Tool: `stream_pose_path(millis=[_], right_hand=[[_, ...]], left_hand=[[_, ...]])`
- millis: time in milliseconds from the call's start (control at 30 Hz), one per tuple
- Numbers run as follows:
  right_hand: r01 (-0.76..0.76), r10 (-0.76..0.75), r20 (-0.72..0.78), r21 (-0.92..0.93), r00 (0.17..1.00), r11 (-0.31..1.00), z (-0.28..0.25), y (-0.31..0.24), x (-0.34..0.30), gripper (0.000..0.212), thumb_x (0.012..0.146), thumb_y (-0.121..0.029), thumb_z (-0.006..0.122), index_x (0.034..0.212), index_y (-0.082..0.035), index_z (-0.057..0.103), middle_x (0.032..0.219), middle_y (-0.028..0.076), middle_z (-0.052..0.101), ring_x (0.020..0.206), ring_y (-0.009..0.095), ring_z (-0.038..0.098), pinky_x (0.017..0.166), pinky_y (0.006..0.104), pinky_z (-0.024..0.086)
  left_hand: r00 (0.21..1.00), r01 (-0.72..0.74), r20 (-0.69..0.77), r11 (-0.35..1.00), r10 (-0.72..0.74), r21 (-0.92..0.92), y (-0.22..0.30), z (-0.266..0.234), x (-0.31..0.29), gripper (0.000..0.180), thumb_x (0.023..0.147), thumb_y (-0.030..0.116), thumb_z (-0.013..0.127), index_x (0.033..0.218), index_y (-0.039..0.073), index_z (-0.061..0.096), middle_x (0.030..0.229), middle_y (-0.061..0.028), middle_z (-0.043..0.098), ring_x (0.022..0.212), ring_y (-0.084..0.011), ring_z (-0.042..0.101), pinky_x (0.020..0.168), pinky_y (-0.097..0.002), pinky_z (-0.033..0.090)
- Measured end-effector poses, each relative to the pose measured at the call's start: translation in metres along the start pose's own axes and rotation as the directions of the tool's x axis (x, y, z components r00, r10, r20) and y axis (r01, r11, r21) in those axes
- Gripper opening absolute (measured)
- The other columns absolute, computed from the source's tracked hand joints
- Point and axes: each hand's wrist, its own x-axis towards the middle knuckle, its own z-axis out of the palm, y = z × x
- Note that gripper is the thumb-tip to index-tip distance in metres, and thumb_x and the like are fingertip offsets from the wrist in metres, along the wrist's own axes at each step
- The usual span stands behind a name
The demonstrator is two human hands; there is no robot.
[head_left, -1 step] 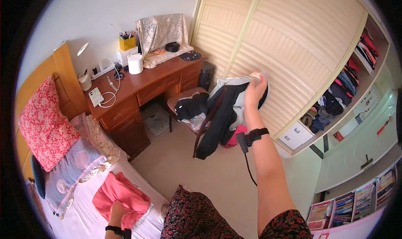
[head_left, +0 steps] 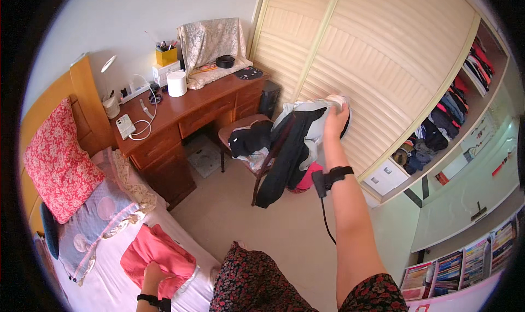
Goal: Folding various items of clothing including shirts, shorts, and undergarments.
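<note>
My right hand (head_left: 334,115) is stretched out to a wooden chair (head_left: 268,159) and grips a light grey garment (head_left: 314,127) at the top of the clothes piled over its back. A long black garment (head_left: 284,159) hangs down beside it, and a black top (head_left: 249,137) lies on the seat. My left hand (head_left: 151,272) is low at the bed's edge, closed on a coral-pink garment (head_left: 164,254) lying on the white sheet (head_left: 109,290). Each wrist wears a black band; a cable hangs from the right one.
A wooden desk (head_left: 180,112) with a white cylinder, a pen pot and chargers stands behind the chair. Louvred wardrobe doors (head_left: 383,55) run along the right, with open shelves of clothes (head_left: 437,126). A red floral pillow (head_left: 57,162) lies on the bed. The floor is beige carpet (head_left: 262,230).
</note>
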Motion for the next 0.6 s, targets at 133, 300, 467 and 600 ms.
stream_pose_path(millis=[133, 300, 467, 600], right_hand=[[-0.348, 0.284, 0.366, 0.120, 0.886, 0.930, -0.013, 0.066, 0.017, 0.063, 0.083, -0.036, 0.063, 0.124, 0.009, 0.046, 0.123, 0.021, 0.053, 0.112, 0.031, 0.052, 0.097, 0.0364, 0.039], [-0.568, 0.555, 0.511, -0.150, 0.656, 0.809, -0.033, 0.056, 0.049, 0.081, 0.071, -0.057, 0.070, 0.117, 0.009, 0.057, 0.114, 0.022, 0.061, 0.107, 0.028, 0.058, 0.089, 0.0360, 0.044], [-0.328, 0.249, 0.681, -0.014, 0.688, 0.944, -0.041, -0.002, 0.064, 0.055, 0.079, -0.048, 0.067, 0.098, 0.003, 0.067, 0.091, 0.014, 0.068, 0.084, 0.023, 0.062, 0.077, 0.0332, 0.047], [-0.073, -0.236, 0.825, 0.316, 0.513, 0.946, -0.072, -0.137, 0.032, 0.032, 0.083, -0.032, 0.068, 0.089, 0.000, 0.068, 0.074, 0.013, 0.067, 0.061, 0.020, 0.058, 0.061, 0.0305, 0.046]], left_hand=[[0.996, 0.020, 0.086, 0.997, -0.026, 0.076, 0.018, -0.008, 0.007, 0.098, 0.042, 0.065, 0.081, 0.105, -0.007, 0.061, 0.105, -0.0202, 0.064, 0.100, -0.0293, 0.063, 0.085, -0.0380, 0.051], [0.999, 0.026, 0.025, 0.992, -0.029, 0.123, 0.028, -0.018, -0.011, 0.095, 0.043, 0.068, 0.079, 0.105, -0.002, 0.064, 0.106, -0.0186, 0.064, 0.101, -0.0284, 0.063, 0.085, -0.0385, 0.051], [0.997, 0.064, 0.023, 0.985, -0.068, 0.162, 0.023, -0.015, -0.011, 0.088, 0.046, 0.067, 0.079, 0.104, 0.003, 0.066, 0.107, -0.0148, 0.065, 0.101, -0.0281, 0.063, 0.085, -0.0392, 0.052], [0.987, -0.041, 0.159, 0.989, 0.018, 0.140, 0.024, -0.022, -0.010, 0.081, 0.050, 0.069, 0.075, 0.101, 0.007, 0.068, 0.102, -0.0148, 0.067, 0.098, -0.0296, 0.064, 0.083, -0.0407, 0.052]])
